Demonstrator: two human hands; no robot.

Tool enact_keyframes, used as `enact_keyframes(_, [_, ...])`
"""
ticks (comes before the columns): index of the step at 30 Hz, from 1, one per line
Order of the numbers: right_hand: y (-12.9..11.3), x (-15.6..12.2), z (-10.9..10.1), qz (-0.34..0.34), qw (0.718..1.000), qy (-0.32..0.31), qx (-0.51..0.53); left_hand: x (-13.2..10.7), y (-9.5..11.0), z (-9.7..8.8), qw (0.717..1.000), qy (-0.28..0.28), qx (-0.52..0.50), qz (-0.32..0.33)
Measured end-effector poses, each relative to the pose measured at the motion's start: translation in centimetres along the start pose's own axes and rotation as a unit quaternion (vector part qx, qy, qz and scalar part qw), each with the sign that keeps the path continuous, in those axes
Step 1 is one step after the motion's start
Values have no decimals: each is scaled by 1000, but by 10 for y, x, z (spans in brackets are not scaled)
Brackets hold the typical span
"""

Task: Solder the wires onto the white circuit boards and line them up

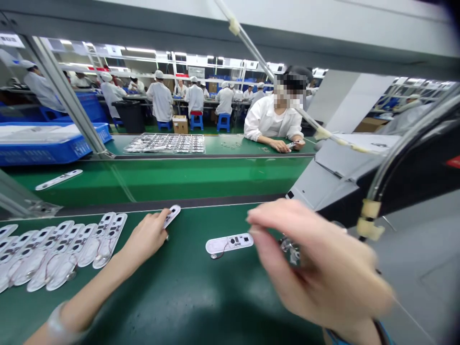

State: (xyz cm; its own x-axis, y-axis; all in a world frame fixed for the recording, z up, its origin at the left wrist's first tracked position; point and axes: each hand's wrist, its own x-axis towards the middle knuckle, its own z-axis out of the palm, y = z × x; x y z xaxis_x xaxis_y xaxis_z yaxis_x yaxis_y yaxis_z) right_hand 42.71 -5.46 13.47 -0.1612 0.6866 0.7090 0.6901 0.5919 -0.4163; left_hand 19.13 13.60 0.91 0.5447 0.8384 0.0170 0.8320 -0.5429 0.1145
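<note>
My left hand [149, 233] is closed on a slim white circuit panel [174, 213] near the back edge of the green table; most of that panel is hidden under my fingers. A second white circuit panel [230, 243] with rounded ends lies flat in front of me, a thin red wire and a small round metal part [214, 256] at its left end. Just right of it, my right hand [316, 258] hovers close to the camera, blurred, thumb and forefinger tips pinched together. Whatever is between those tips cannot be made out. Small shiny metal parts [293, 251] show partly behind this hand.
Several similar panels [68, 249] lie in an overlapping row at left. Beyond the table, a green conveyor belt [215, 177] carries a single panel [59, 179]. A blue tray [50, 148], a co-worker [275, 117], a grey machine [334, 163] and a taped hose [372, 201] surround the area.
</note>
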Motion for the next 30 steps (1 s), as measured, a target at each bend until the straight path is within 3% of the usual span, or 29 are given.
enact_keyframes(3, [23,0,35,6,999,-42,-10,-34,-10,8,999,28,-11,17])
enact_keyframes(5, [48,-8,54,83,994,-76,7,-45,0,9,996,49,-59,56])
enact_keyframes(9, [93,-36,81,246,960,-125,45,-46,51,14,970,33,-197,138])
enact_keyframes(12, [112,-55,93,284,949,-120,69,-38,91,27,954,14,-257,152])
enact_keyframes(15, [120,-68,101,300,944,-113,82,-27,111,42,957,28,-244,155])
enact_keyframes(30, [119,-75,105,317,932,-149,93,-12,100,50,958,69,-220,170])
